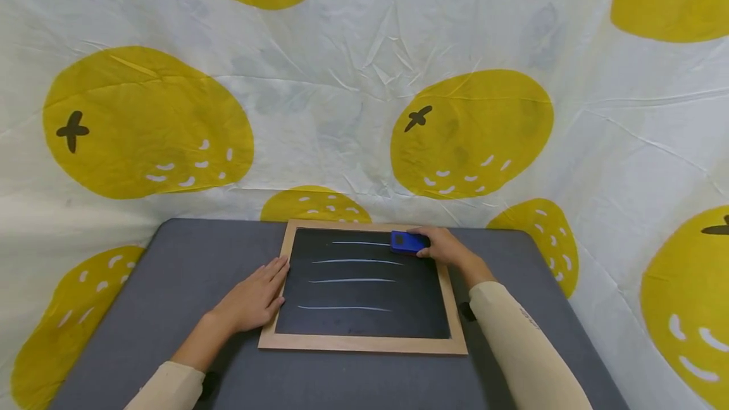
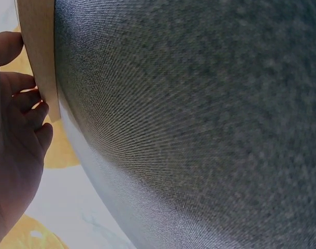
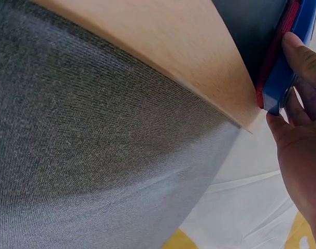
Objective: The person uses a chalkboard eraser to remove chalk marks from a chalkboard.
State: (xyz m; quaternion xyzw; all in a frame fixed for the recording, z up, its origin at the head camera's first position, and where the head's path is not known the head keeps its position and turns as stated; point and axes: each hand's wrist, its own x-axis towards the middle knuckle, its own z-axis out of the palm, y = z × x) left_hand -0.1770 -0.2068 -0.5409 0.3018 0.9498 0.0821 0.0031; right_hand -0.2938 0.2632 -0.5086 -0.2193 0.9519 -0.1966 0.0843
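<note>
A wood-framed chalkboard [image 1: 364, 324] lies on the grey table with several pale, roughly level lines drawn across it. My right hand [image 1: 447, 248] grips a blue board eraser [image 1: 405, 242] at the board's upper right, over the right end of the top line. In the right wrist view the thumb and fingers pinch the eraser's blue back [image 3: 282, 78], and its red felt [image 3: 267, 72] faces the board. My left hand [image 1: 253, 296] rests against the left side of the frame, its fingers extended; in the left wrist view the fingertips touch the frame's outer edge [image 2: 41, 62].
The grey cloth-covered table [image 1: 216, 252] extends around the board on both sides and in front. Close behind it hangs a white curtain [image 1: 319, 112] printed with big yellow fruit, which also falls along the table's sides.
</note>
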